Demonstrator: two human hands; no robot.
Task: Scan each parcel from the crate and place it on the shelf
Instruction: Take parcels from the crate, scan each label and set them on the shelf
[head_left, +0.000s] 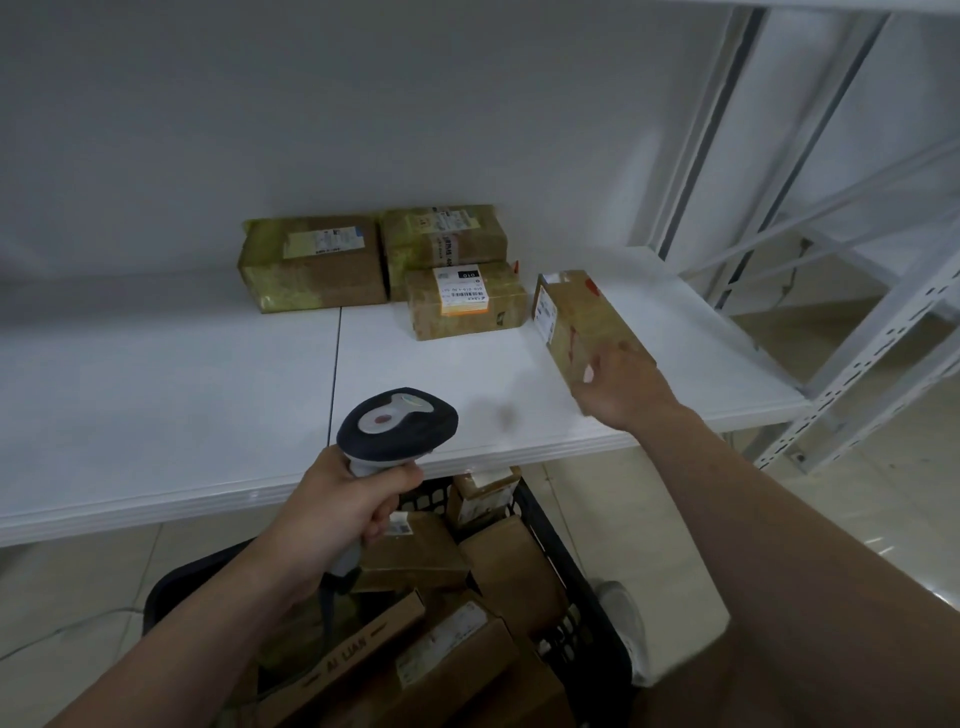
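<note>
Your left hand (337, 509) has its fingers (400, 478) wrapped round the handle of the black and grey handheld barcode scanner (397, 423), above the front edge of the white shelf (208, 389). Your right hand (623, 387) is at the near end of a brown taped cardboard parcel (576, 312) lying on the shelf. The blur hides whether those fingers grip it. Three more taped parcels (465, 301) sit near the wall. The black plastic crate (582, 587) below holds other cardboard boxes (415, 551).
</note>
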